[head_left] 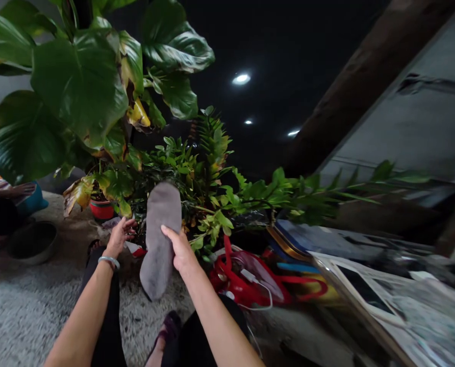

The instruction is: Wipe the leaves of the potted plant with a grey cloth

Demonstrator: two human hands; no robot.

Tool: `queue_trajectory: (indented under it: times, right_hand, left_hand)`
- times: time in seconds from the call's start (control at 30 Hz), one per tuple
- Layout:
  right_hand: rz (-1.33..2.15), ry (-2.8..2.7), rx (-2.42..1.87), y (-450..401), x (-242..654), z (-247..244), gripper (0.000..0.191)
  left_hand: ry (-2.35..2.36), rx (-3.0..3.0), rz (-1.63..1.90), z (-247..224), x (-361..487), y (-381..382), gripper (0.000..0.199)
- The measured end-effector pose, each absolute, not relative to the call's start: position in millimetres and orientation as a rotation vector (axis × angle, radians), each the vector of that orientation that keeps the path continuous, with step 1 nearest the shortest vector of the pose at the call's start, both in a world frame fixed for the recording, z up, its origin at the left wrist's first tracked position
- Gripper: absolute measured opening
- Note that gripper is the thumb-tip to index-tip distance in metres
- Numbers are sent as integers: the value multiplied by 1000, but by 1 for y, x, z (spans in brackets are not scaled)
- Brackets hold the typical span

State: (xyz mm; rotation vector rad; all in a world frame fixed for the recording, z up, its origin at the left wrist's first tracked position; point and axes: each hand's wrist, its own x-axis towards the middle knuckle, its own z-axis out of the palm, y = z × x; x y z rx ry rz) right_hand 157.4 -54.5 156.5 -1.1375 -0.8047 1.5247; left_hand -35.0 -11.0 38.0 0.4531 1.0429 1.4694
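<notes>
A grey, fuzzy insole (pixel 159 255) is held upright in front of me, with a rounded top and a narrower waist. My right hand (pixel 179 250) grips its right edge, thumb lying across the face and the other fingers hidden behind. To the left of the insole is my left hand (pixel 122 237), its fingers spread and holding nothing. A pale bangle (pixel 109 262) circles my left wrist. Between that hand and the insole there is a small visible gap.
Large-leaved potted plants (pixel 78 86) fill the space ahead. At left stand a red pot (pixel 101 209) and a metal basin (pixel 32 242), near another person's arm (pixel 5 191). A red bag (pixel 235 275) with a white cable lies right, beside a table (pixel 350 300) bearing a tablet-like device (pixel 365 293).
</notes>
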Motion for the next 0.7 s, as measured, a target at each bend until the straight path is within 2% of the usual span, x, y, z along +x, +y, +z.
queue_trajectory:
  times: [0.1,0.2,0.33,0.4,0.5,0.6,0.7]
  right_hand:
    - [1627,-808,-1203,-83,168,137,44]
    - [1574,-865,-1120,-91,178,151,46]
    - [1246,-782,-970,-48,187,186,43]
    - [1262,-662,-975,-23,189,188,37]
    - [1478,-469,-1089,-17,190,161,28]
    - [1648,-359,-1152,-46,189,123,23]
    - [1670,-396,-1055,-75,188,115,23]
  left_hand:
    - [1061,429,1469,40,-37,-10,41]
    - [1074,411,1477,42,-39,-9,43]
    - [1052,433,1464,44,-40,-10,41]
    - [1051,436,1466,45,-39,-12,40]
    - [1067,431,1474,45,-40,-13,40]
    - [1076,436,1487,46,-43,-12,38]
    - [1095,438,1492,47,-46,-10,37]
